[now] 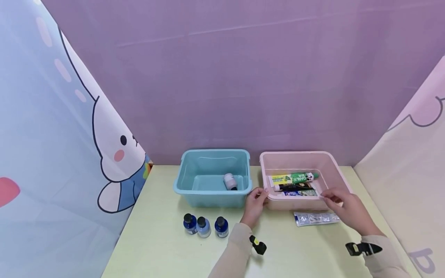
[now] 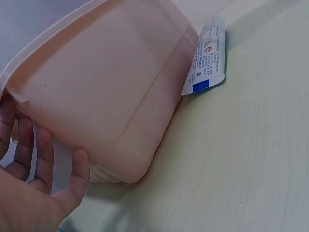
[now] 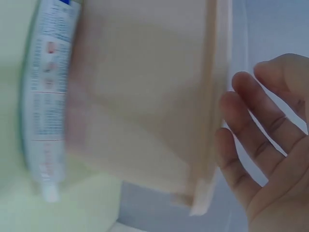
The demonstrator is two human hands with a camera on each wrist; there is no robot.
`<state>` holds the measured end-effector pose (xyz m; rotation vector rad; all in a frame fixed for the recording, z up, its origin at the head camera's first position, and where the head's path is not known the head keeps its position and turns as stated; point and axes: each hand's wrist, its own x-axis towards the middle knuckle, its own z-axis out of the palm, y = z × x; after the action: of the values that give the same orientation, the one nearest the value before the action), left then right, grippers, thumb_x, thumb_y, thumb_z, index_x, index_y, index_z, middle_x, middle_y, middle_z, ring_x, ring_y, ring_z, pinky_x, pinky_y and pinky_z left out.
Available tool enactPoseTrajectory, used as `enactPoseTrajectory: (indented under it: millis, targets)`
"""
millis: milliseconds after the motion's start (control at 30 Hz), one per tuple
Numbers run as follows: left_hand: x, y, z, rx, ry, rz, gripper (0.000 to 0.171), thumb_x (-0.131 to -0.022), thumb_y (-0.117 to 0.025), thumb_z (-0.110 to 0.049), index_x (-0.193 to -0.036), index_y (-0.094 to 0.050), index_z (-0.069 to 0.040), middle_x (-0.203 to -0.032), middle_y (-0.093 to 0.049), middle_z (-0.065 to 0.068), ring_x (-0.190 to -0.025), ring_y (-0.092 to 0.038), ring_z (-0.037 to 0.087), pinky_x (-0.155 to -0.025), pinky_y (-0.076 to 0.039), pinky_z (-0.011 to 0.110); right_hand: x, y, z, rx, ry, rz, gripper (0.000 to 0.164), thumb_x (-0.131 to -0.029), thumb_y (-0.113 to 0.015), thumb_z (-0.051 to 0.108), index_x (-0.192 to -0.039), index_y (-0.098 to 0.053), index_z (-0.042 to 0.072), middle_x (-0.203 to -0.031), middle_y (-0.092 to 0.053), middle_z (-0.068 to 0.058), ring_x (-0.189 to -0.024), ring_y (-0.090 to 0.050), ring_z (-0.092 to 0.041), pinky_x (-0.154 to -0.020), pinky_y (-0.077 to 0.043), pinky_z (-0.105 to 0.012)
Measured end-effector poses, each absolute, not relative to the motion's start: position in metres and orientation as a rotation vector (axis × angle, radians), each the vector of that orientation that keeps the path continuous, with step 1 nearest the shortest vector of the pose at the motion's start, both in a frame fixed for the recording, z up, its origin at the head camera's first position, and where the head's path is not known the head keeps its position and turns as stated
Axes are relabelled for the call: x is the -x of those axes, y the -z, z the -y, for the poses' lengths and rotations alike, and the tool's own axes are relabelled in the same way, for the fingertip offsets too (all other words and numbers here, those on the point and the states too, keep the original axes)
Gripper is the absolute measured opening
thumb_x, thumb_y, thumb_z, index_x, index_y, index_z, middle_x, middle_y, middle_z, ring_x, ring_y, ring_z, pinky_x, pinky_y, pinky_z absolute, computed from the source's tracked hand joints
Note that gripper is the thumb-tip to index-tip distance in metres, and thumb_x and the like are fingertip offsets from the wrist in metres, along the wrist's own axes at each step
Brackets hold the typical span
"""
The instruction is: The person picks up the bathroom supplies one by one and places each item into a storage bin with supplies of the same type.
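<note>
Head view: a silver-white printed toothpaste tube (image 1: 314, 219) lies on the pale yellow table (image 1: 285, 251), just in front of a rectangular pink plastic bin (image 1: 295, 204).
Its long axis runs left to right, roughly parallel to the bin's front wall; whether the two touch is unclear. The right hand (image 1: 345, 208) is the nearer, the tube's right end lying close below it; its fingers are loosely extended at the bin's right front corner, with no clear hold visible. Farther from the tube, the left hand (image 1: 255, 204) appears to pinch the rim at the left front corner. Behind that front wall lie, near to far, a blue-and-white tube (image 1: 297, 193), a black tube (image 1: 292, 187) and a green-and-yellow tube (image 1: 290, 178), all lengthwise across the bin.
</note>
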<state>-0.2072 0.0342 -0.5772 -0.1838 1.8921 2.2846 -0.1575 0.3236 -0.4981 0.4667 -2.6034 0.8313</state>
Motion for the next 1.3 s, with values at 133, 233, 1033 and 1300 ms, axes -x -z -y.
enactPoseTrajectory:
  millis: [133,233,1033,1300]
  targets:
    - [0.208,0.577,-0.034,0.204,-2.286,-1.876,0.025,-0.099,-0.068,-0.037,-0.103,-0.068,-0.012,-0.100,-0.064,0.000,-0.092,-0.065,0.016,-0.092,-0.059,0.038,0.144,0.516,-0.325,-0.409,-0.854,2.594,0.024,-0.080,-0.079,-0.006,-0.097,-0.074,0.011,-0.081,-0.071,0.003,-0.073,-0.056,0.008,-0.063,-0.052,-0.022]
    - [0.208,0.577,-0.035,0.219,-2.286,-1.867,0.024,-0.099,-0.068,-0.037,-0.103,-0.068,-0.013,-0.100,-0.063,0.000,-0.092,-0.065,0.017,-0.092,-0.059,0.038,0.136,0.531,-0.326,-0.374,-0.875,2.600,0.023,-0.080,-0.079,-0.006,-0.096,-0.074,0.010,-0.081,-0.071,0.003,-0.073,-0.055,0.008,-0.063,-0.052,-0.021]
    - [0.207,0.580,-0.036,0.241,-2.277,-1.894,0.026,-0.098,-0.068,-0.038,-0.102,-0.068,-0.013,-0.103,-0.062,0.001,-0.092,-0.063,0.017,-0.095,-0.058,0.041,0.123,0.596,-0.330,-0.233,-0.662,2.741,0.037,-0.072,-0.084,0.001,-0.107,-0.074,0.007,-0.110,-0.073,-0.020,-0.100,-0.064,-0.045,-0.080,-0.050,-0.067]
    - [0.208,0.580,-0.036,0.236,-2.286,-1.879,0.024,-0.098,-0.068,-0.037,-0.101,-0.068,-0.013,-0.100,-0.062,0.000,-0.091,-0.063,0.016,-0.094,-0.059,0.039,0.123,0.602,-0.329,-0.223,-0.589,2.779,0.035,-0.072,-0.085,0.004,-0.105,-0.075,0.007,-0.119,-0.070,-0.024,-0.106,-0.060,-0.047,-0.080,-0.047,-0.071]
